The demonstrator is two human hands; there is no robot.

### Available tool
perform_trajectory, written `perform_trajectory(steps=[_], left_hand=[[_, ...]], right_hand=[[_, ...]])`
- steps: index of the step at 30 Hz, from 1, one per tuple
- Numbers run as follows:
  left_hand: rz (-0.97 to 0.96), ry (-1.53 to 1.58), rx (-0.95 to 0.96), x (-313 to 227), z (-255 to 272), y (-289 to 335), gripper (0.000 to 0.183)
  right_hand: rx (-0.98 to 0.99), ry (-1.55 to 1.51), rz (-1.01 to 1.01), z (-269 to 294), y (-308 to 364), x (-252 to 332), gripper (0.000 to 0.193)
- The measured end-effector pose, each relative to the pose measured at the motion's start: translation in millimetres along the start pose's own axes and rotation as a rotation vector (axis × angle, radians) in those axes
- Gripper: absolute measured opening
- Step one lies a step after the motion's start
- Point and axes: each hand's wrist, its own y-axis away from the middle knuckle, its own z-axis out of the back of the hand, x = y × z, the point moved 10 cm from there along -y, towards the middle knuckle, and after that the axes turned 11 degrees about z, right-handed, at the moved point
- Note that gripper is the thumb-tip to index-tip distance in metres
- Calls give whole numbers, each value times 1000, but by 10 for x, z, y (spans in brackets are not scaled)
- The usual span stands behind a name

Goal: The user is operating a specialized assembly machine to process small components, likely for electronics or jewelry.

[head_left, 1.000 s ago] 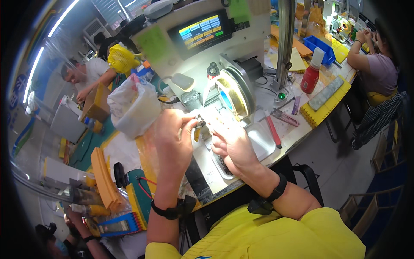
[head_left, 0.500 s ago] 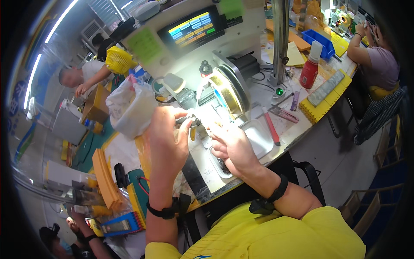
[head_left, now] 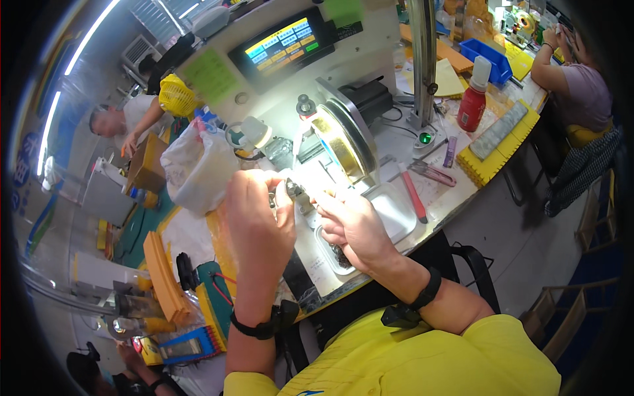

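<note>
Between the thumb and fingers of my left hand point(head_left: 259, 214) is a small dark metal part point(head_left: 293, 189), too small to name more closely. Close beside it, my right hand point(head_left: 355, 228) is closed in a pinch, and glare hides what its fingertips hold, if anything. Just beyond both hands stands a wheel with a gold rim point(head_left: 341, 142), mounted on a machine under a bright lamp. Below my right hand lies a small white tray point(head_left: 321, 245) with dark pieces in it, partly covered by the hand. A larger white tray point(head_left: 404, 221) sits to its right.
A red-handled tool point(head_left: 413, 195), pink-handled tweezers point(head_left: 436, 173) and a red bottle with a white cap point(head_left: 471, 104) lie or stand on the right. A white plastic bag point(head_left: 198, 168) is at left, a lit screen point(head_left: 282, 45) at the back. Other people work around.
My left hand has turned and shifted slightly, so the dark part shows more clearly at its fingertips. My right hand stays nearly in place. The view has shifted a little.
</note>
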Motion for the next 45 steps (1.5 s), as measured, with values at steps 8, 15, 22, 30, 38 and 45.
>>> perform_trajectory(steps=[8,15,22,30,38,45], left_hand=[[59,22,-21,11,85,26,25],[2,-89,28,0,-27,55,24],[-10,-84,21,-7,-27,24,19],[-48,-117,-33,-76,-13,-1,18],[-56,-58,-31,-271,-80,123,13],[-34,5,13,-297,-145,190,12]], right_hand=[[45,28,-12,-16,-62,-5,13],[28,25,-32,0,-34,-5,15],[37,19,-38,9,-16,2,15],[52,26,-44,31,-3,-34,16],[24,18,-6,62,-91,-50,15],[32,-61,81,-67,-168,-35,27]])
